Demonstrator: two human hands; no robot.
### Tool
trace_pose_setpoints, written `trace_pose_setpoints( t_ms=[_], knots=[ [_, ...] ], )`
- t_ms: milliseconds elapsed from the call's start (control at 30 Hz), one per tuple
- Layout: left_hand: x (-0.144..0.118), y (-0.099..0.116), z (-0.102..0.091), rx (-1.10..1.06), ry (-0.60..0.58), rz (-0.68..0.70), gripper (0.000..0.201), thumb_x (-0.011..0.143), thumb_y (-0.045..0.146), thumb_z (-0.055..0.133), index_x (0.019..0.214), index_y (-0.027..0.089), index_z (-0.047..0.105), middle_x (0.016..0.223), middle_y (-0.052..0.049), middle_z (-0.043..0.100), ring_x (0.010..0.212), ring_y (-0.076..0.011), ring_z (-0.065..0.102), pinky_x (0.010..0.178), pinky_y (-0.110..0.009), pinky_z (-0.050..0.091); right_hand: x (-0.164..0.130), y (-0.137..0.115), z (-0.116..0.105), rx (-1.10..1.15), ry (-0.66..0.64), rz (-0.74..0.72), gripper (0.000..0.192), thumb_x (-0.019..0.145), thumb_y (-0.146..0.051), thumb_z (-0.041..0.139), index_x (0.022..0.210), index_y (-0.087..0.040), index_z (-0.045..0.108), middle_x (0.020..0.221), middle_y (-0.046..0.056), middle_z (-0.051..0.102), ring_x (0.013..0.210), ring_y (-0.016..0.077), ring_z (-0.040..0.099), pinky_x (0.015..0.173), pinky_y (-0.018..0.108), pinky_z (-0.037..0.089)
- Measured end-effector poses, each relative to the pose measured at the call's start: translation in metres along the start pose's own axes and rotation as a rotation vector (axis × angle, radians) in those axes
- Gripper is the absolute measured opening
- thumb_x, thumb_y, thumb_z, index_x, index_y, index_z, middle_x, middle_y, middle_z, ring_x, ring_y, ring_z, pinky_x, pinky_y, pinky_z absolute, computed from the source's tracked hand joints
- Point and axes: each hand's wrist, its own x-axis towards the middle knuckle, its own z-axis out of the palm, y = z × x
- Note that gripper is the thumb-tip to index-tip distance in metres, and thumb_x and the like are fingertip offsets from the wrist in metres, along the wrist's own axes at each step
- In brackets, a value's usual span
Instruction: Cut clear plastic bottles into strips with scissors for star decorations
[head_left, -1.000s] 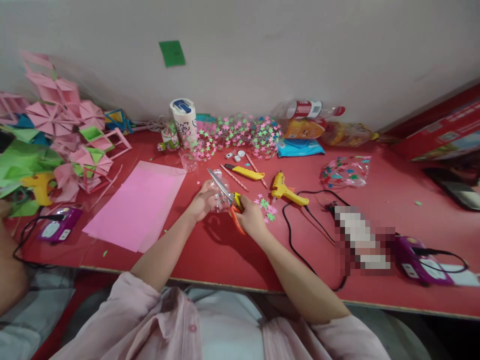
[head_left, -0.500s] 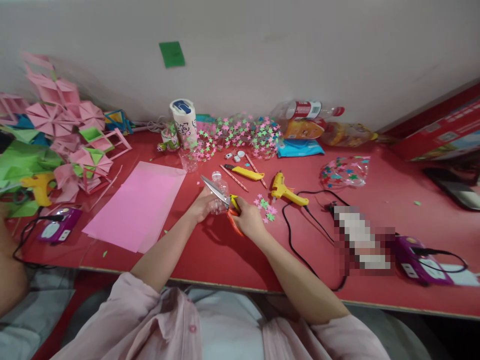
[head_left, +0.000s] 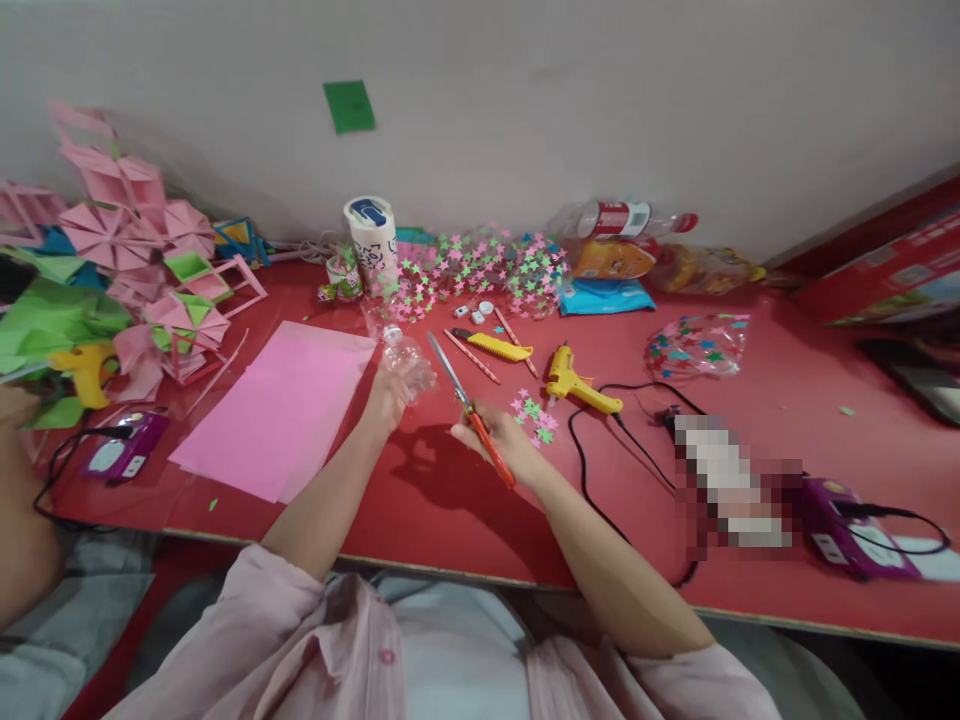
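Head view | I see my left hand (head_left: 390,392) curled around a clear plastic bottle piece (head_left: 407,357) above the red table (head_left: 450,510) | right hand (head_left: 501,440) grips orange-handled scissors (head_left: 469,405), blades closed, just beside it.

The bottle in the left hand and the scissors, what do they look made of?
Bottle: seemingly clear, glossy thin plastic; the red table shows through it. Scissors: blades look like bare grey metal with a dull sheen, handles like smooth orange plastic, partly hidden in the right hand.

A glue gun (head_left: 577,381) lies right of the scissors (head_left: 471,410), paper sheet (head_left: 281,408) left.
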Motion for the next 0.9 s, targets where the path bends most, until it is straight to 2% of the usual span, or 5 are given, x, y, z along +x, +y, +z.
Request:
trace_pose_setpoints(
  t_ms=[167,300,500,767,900],
  knots=[
    [0.009,0.012,-0.007,-0.041,0.103,0.140,0.031,0.067,0.024,0.073,0.090,0.019,0.052,0.074,0.002,0.066,0.070,-0.0138,0.068,0.077,-0.032,0.053,-0.009,-0.010,-0.008,-0.044,-0.189,0.099,0.049,0.073,-0.068,0.058,0.066,-0.022,0.042,0.051,-0.007,0.043,0.047,0.0105,0.043,0.051,0.024,0.033],
    [0.008,0.015,-0.007,-0.058,0.138,0.201,0.029,0.070,0.021,0.069,0.092,0.021,0.050,0.071,0.003,0.064,0.066,-0.0128,0.067,0.077,-0.032,0.052,-0.009,-0.006,-0.014,-0.068,-0.280,0.193,0.049,0.078,-0.068,0.054,0.066,-0.021,0.048,0.041,-0.006,0.043,0.038,0.0109,0.043,0.048,0.025,0.035],
    [0.006,0.017,-0.007,-0.069,0.169,0.220,0.027,0.072,0.024,0.068,0.091,0.020,0.049,0.072,0.003,0.064,0.066,-0.0119,0.067,0.074,-0.029,0.051,-0.008,0.000,-0.017,-0.094,-0.310,0.206,0.049,0.077,-0.068,0.056,0.069,-0.020,0.052,0.044,-0.006,0.047,0.036,0.0107,0.046,0.047,0.024,0.036],
    [-0.001,0.009,-0.001,0.024,0.181,0.221,0.030,0.074,0.027,0.068,0.096,0.023,0.047,0.078,0.003,0.064,0.068,-0.0124,0.066,0.074,-0.030,0.051,-0.006,0.002,-0.001,-0.063,-0.305,0.225,0.050,0.078,-0.069,0.053,0.070,-0.020,0.049,0.046,-0.006,0.049,0.035,0.0099,0.045,0.044,0.023,0.035],
    [-0.005,0.007,0.003,0.067,0.162,0.200,0.035,0.072,0.030,0.070,0.094,0.023,0.044,0.077,0.003,0.064,0.068,-0.0137,0.066,0.068,-0.029,0.050,-0.005,0.000,0.002,-0.020,-0.287,0.219,0.052,0.079,-0.071,0.049,0.070,-0.020,0.048,0.045,-0.006,0.047,0.035,0.0095,0.046,0.044,0.022,0.036]
  ],
)
